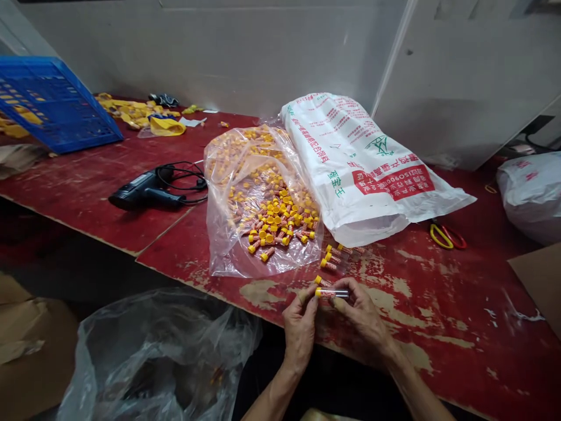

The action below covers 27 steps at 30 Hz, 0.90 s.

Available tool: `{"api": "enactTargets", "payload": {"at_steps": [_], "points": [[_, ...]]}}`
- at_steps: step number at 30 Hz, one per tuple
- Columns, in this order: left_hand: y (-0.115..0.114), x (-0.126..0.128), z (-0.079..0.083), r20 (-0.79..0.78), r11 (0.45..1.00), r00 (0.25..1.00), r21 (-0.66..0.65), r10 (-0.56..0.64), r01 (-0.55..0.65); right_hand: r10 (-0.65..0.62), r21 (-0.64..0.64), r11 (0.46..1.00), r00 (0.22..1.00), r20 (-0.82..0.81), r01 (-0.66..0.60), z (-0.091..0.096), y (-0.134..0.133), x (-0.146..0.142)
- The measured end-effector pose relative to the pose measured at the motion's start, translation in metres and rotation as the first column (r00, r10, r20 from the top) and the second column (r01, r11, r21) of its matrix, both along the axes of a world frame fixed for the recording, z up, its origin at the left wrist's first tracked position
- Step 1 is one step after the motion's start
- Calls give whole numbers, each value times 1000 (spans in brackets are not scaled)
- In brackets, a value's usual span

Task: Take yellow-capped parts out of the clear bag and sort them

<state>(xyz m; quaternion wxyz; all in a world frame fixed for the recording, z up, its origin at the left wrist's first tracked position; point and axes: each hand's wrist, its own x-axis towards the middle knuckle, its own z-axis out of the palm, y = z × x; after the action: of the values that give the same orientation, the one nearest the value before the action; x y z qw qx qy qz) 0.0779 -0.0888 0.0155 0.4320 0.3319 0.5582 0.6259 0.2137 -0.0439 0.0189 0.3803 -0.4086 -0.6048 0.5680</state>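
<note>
Both hands' [333, 318] palms hidden, tube [333, 293] partly

Counts: 2 hands, left hand [300, 324] and right hand [362, 316], on 1 clear tube [332, 293] with yellow cap. 1 more tube [322, 281] just above the grip, 3 loose tubes [331, 257] a bit further up. Clear bag of tubes [263, 204] beyond: too many to count. 1 white sack [363, 164], 1 heat gun [146, 190], 1 blue crate [52, 102], 2 rubber bands [447, 237] right of grip.
</note>
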Motion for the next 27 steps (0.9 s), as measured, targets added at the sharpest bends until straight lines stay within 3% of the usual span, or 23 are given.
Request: {"api": "enactTargets", "payload": {"at_steps": [3, 6, 9, 11, 12, 14, 15, 17, 19, 22, 27], "points": [[-4, 2, -2, -47, 1000, 999, -14, -10, 9, -33, 281, 959, 974, 222, -31, -9, -9, -6], [-7, -1, -1, -127, 1000, 992, -7, -14, 14, -136, 532, 845, 943, 305, -50, -25, -13, -12], [-2, -14, 6, -340, 997, 938, 6, -74, 81, -226, 675, 729, 891, 394, -114, -35, -8, -18], [8, -33, 12, -576, 999, 817, 33, -5, 29, -311, 732, 663, 833, 458, -154, -37, -3, -21], [15, -45, 15, -695, 997, 715, 65, 76, -43, -364, 754, 636, 798, 480, -163, -36, 0, -24], [31, -72, 19, -865, 967, 444, 156, 232, -200, -469, 789, 592, 728, 501, -161, -34, 2, -28], [39, -87, 19, -918, 953, 305, 182, 253, -242, -502, 802, 577, 706, 500, -157, -32, 3, -29], [52, -111, 17, -975, 955, 106, 166, 197, -244, -527, 817, 559, 701, 481, -140, -29, 4, -29], [63, -128, 11, -991, 971, 23, 122, 130, -205, -540, 825, 558, 715, 444, -91, -28, 10, -24], [70, -138, -3, -988, 975, 17, 147, 152, -165, -611, 810, 583, 689, 390, 59, -25, 40, -1], [55, -127, -16, -931, 919, -1, 359, 364, -164, -738, 723, 639, 473, 481, 262, -15, 125, 45]]}}
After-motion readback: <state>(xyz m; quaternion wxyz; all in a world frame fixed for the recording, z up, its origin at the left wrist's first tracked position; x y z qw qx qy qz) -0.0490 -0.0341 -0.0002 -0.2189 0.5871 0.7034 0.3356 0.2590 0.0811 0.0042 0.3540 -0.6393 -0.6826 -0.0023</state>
